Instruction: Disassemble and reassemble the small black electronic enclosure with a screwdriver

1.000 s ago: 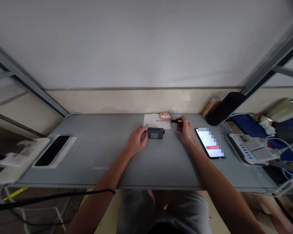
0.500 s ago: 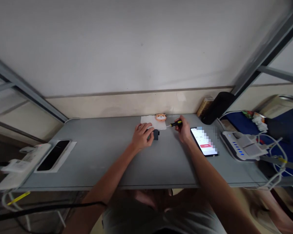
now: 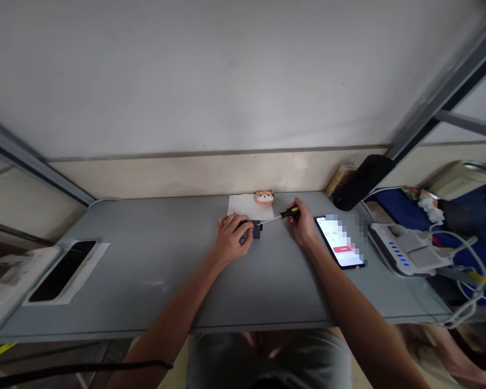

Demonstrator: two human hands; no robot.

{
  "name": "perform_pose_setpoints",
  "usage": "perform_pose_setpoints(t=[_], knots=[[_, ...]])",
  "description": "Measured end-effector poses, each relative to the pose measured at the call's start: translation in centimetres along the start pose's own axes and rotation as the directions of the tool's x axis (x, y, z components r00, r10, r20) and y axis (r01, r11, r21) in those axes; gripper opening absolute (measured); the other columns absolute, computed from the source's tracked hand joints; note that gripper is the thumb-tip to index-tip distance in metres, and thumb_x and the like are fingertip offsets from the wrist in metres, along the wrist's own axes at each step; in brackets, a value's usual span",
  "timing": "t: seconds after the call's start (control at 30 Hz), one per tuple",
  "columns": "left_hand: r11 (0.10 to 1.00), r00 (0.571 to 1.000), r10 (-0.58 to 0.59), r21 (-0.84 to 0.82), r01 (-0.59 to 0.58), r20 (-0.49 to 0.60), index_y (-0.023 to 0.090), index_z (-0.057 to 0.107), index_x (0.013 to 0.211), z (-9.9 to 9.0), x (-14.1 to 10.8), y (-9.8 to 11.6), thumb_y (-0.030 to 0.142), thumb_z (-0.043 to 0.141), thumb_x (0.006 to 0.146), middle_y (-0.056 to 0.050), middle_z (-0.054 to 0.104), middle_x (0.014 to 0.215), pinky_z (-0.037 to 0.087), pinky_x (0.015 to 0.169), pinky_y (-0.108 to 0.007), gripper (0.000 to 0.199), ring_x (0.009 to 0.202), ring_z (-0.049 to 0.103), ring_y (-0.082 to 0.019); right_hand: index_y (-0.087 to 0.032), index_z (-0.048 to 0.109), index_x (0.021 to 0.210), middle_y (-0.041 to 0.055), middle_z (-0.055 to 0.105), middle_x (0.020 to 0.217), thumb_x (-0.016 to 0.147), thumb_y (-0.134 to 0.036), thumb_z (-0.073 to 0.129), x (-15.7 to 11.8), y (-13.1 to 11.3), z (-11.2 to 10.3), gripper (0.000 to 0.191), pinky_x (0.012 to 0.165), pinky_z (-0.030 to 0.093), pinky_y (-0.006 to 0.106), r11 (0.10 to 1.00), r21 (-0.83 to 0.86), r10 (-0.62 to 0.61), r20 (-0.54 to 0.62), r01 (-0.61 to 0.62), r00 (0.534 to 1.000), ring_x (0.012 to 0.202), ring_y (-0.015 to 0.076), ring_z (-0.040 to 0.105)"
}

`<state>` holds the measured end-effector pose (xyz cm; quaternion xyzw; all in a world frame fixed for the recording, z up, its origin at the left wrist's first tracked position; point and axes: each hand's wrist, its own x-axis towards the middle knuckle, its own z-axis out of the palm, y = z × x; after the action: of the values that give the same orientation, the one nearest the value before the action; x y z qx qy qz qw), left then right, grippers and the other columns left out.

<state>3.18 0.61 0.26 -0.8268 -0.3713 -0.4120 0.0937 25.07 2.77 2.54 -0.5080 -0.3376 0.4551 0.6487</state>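
On the grey table (image 3: 178,270) my left hand (image 3: 231,237) is wrapped around a small dark box-shaped device (image 3: 256,229), with only its right end showing. My right hand (image 3: 303,227) grips a screwdriver (image 3: 288,213) with a black and yellow handle. Its thin shaft points left and down, and the tip meets the device's right end. Just behind the device lies a white sheet of paper (image 3: 243,204), with a small orange animal-shaped item (image 3: 264,197) at its far right corner.
A lit phone (image 3: 340,241) lies right of my right hand. Further right are a white charging unit (image 3: 405,249) with cables and a black object (image 3: 364,174) leaning on the wall. A dark phone (image 3: 61,270) on white paper lies at far left.
My left hand has closed over the device and turned it end-on. My right hand has swung the screwdriver from level above the paper down, bringing its tip to the device's end.
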Motion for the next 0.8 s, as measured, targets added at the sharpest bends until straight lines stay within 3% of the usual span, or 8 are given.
perform_pose_setpoints(t=[0.37, 0.47, 0.6, 0.7, 0.8], knots=[[0.998, 0.997, 0.061, -0.030, -0.060, 0.041, 0.026, 0.071, 0.098, -0.3, 0.1, -0.1, 0.012, 0.058, 0.091, -0.006, 0.070, 0.099, 0.039, 0.085, -0.039, 0.021, 0.093, 0.061, -0.023, -0.025, 0.059, 0.063, -0.0026, 0.051, 0.052, 0.067, -0.075, 0.067, 0.6, 0.2, -0.3, 0.051, 0.043, 0.026, 0.030, 0.999, 0.011, 0.038, -0.028, -0.038, 0.999, 0.044, 0.0120, 0.040], [0.996, 0.995, 0.080, -0.040, -0.078, 0.052, 0.026, 0.071, 0.102, -0.2, 0.2, 0.2, 0.010, 0.056, 0.092, -0.006, 0.070, 0.102, 0.041, 0.087, -0.039, 0.024, 0.097, 0.060, -0.024, -0.024, 0.064, 0.068, -0.0023, 0.053, 0.053, 0.071, -0.079, 0.062, 0.4, 0.3, -0.1, 0.055, 0.048, 0.032, 0.029, 0.992, -0.126, -0.021, -0.036, 0.017, 0.999, 0.050, 0.0142, 0.045], [0.989, 0.986, 0.149, -0.009, -0.148, 0.077, 0.024, 0.070, 0.111, 0.0, 0.3, 0.6, 0.011, 0.052, 0.096, -0.007, 0.071, 0.106, 0.044, 0.089, -0.038, 0.026, 0.099, 0.059, -0.023, -0.024, 0.067, 0.079, 0.0000, 0.063, 0.065, 0.082, -0.075, 0.057, -0.1, 1.1, 0.6, 0.052, 0.066, 0.047, 0.031, 0.910, -0.342, -0.194, 0.149, 0.235, 0.970, 0.066, 0.0175, 0.057], [0.985, 0.980, 0.168, 0.008, -0.170, 0.111, 0.025, 0.070, 0.113, 0.1, 0.3, 0.9, 0.013, 0.052, 0.098, -0.007, 0.071, 0.107, 0.045, 0.090, -0.037, 0.027, 0.101, 0.060, -0.023, -0.023, 0.067, 0.089, 0.0023, 0.069, 0.075, 0.087, -0.073, 0.053, -0.2, 2.0, 1.0, 0.052, 0.076, 0.051, 0.034, 0.870, -0.361, -0.229, 0.307, 0.336, 0.924, 0.075, 0.0202, 0.063], [0.983, 0.981, 0.182, -0.027, -0.180, 0.067, 0.023, 0.070, 0.110, 0.1, 0.1, 1.1, 0.014, 0.051, 0.099, -0.006, 0.072, 0.105, 0.047, 0.089, -0.035, 0.024, 0.100, 0.062, -0.021, -0.023, 0.069, 0.099, 0.0061, 0.076, 0.091, 0.088, -0.071, 0.055, 0.0, 2.9, 1.1, 0.051, 0.083, 0.054, 0.038, 0.851, -0.347, -0.251, 0.391, 0.395, 0.885, 0.086, 0.0229, 0.067]])
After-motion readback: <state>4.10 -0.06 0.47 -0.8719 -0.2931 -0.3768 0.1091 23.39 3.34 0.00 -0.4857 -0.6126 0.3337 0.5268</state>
